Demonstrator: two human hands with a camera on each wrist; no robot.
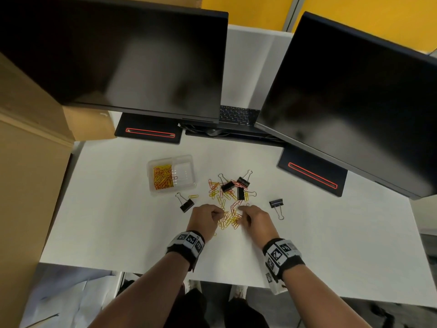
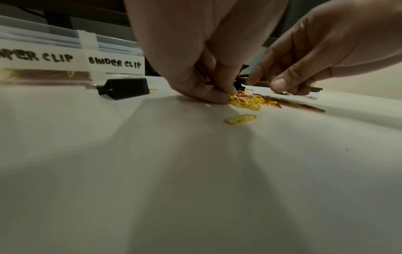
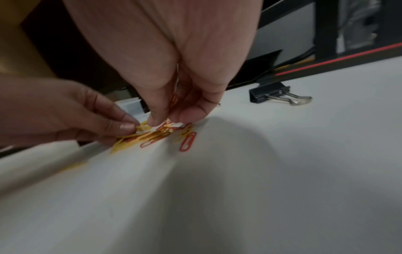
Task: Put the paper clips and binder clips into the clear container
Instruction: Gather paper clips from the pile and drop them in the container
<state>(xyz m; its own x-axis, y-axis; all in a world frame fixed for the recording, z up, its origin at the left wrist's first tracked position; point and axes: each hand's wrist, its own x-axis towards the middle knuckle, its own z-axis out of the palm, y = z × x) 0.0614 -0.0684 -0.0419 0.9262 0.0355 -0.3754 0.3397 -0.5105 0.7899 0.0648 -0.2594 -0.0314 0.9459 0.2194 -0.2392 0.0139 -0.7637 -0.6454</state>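
Observation:
A clear two-part container (image 1: 189,159) stands left of centre on the white table; its left half holds yellow and red paper clips (image 1: 162,176), its right half looks bare. Loose paper clips (image 1: 228,215) lie in a pile between my hands, with black binder clips (image 1: 228,186) just beyond. My left hand (image 1: 205,215) pinches yellow clips at the pile's left edge (image 2: 233,99). My right hand (image 1: 254,217) pinches red clips at its right edge (image 3: 174,103). The container's labels (image 2: 115,63) read paper clip and binder clip.
One binder clip (image 1: 186,205) lies left of my left hand, another (image 1: 276,204) right of my right hand. Two dark monitors (image 1: 132,60) hang over the table's far side, their stands (image 1: 149,133) on the table. A cardboard box (image 1: 28,162) borders the left edge.

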